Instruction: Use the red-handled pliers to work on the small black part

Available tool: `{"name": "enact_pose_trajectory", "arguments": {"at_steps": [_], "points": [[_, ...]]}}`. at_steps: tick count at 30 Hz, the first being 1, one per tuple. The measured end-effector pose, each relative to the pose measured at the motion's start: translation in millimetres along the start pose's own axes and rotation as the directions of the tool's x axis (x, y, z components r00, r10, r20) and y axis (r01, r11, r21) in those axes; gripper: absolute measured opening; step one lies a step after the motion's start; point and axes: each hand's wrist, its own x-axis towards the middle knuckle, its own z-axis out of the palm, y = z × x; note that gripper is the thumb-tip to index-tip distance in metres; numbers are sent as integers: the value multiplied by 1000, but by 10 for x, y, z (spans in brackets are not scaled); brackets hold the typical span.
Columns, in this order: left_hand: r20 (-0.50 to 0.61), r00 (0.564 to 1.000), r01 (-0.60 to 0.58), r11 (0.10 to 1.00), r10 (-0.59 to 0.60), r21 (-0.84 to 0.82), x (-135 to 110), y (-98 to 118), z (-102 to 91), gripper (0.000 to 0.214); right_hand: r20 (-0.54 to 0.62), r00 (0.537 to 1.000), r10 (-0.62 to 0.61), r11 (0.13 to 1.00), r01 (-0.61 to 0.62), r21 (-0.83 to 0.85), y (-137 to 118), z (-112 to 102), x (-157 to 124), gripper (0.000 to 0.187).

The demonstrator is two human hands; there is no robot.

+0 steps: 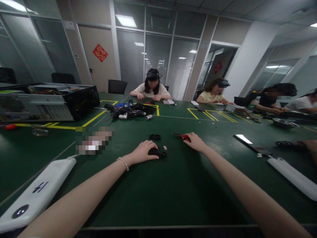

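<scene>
My left hand [143,152] is closed around the near end of a black elongated part [160,153], lying low on the green table [158,191]; its kind is not clear. Long-nose pliers [185,137] with red-and-black handles are under my right hand [195,142], its fingers wrapped on the handles. Their slim metal tip points left, apart from the black part. Just beyond my left hand lies a second small black piece [155,136]. A small pale scrap [165,147] rests between the hands.
White power banks [37,191] [292,177] lie at both sides, with a phone [250,143] at right. An open computer case [49,100] stands far left. Beyond are a heap of black cables and parts [133,110], a metal bowl [285,123] and several people seated around the table.
</scene>
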Motion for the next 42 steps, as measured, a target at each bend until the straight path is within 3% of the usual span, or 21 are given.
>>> {"name": "enact_pose_trajectory", "arguments": {"at_steps": [11, 14, 19, 21, 23, 25, 28, 30, 32, 42], "points": [[-12, 1000, 17, 1000, -17, 13, 3, 21, 8, 39, -78, 996, 32, 999, -32, 3, 37, 191, 138, 45], [-2, 999, 39, 999, -39, -3, -8, 45, -16, 39, -177, 980, 93, 996, -89, 29, 17, 237, 197, 44], [32, 997, 76, 996, -75, -37, -26, 89, -64, 37, -369, 922, 117, 961, -11, 276, -159, 203, 289, 43], [29, 997, 70, 997, -69, -42, -33, 106, -78, 36, -408, 900, 157, 893, 47, 448, -262, 184, 309, 43], [21, 998, 68, 997, -67, -45, -39, 114, -84, 36, -355, 906, 231, 763, 57, 643, -353, 191, 306, 44], [21, 997, 71, 996, -70, -46, -43, 112, -82, 37, -239, 933, 269, 561, 50, 827, -413, 220, 277, 45], [37, 997, 68, 997, -66, -47, -46, 104, -78, 38, -53, 978, 201, 170, 18, 985, -450, 257, 211, 45], [41, 996, 81, 996, -80, -40, -46, 103, -81, 39, 5, 983, 183, 29, -11, 1000, -459, 254, 176, 43], [33, 997, 75, 997, -73, -36, -44, 104, -82, 39, 42, 984, 174, -32, -37, 999, -469, 236, 160, 41], [36, 997, 77, 994, -75, -79, -30, 76, -37, 38, 68, 968, 240, -90, -47, 995, -494, 233, 207, 39]]}}
